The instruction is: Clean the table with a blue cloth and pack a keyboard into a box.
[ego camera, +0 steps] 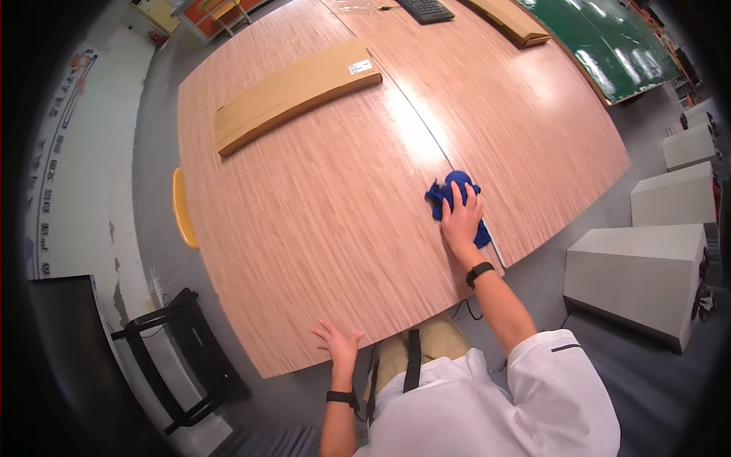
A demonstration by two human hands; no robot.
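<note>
A crumpled blue cloth (pixel 456 178) lies on the wood-grain table (pixel 320 228), over the seam between two tabletops. My right hand (pixel 464 220) presses on the cloth with its fingers curled over it. By the table's near edge is my left hand (pixel 337 345), its fingers spread and nothing in it. Whether its palm touches the tabletop I cannot tell. Both wrists wear black bands. Farther up the table rests a long flat cardboard box (pixel 297 94) with a white label at one end.
A black keyboard (pixel 427 8) and a second long cardboard box (pixel 505 23) lie at the far side. Beyond them stands a green-topped table (pixel 605 51). Grey cabinets (pixel 634 274) line the right. To the left are a yellow chair (pixel 184 208) and a black stand (pixel 188 354).
</note>
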